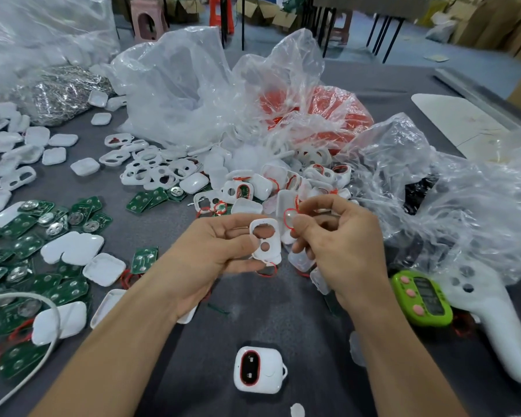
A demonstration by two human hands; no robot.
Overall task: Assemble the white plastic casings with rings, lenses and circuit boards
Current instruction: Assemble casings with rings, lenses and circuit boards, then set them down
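Note:
My left hand [220, 245] grips a white plastic casing [266, 240] with two openings, held upright above the table's middle. A thin red ring [268, 270] hangs below that casing. My right hand [337, 245] pinches a clear lens with a red ring around it [290, 218], just right of the casing's top. Some clear plastic pieces [303, 260] sit under the right palm. A finished white casing with a red-ringed window [257, 370] lies on the table near me. Green circuit boards [27, 245] are spread at the left.
A heap of white casings [169, 173] lies behind my hands, with plastic bags [193, 85] and a bag of red parts [340, 115]. A green timer [421, 297] and a white controller [491, 320] lie at the right. A white cable [42, 302] curves at the left.

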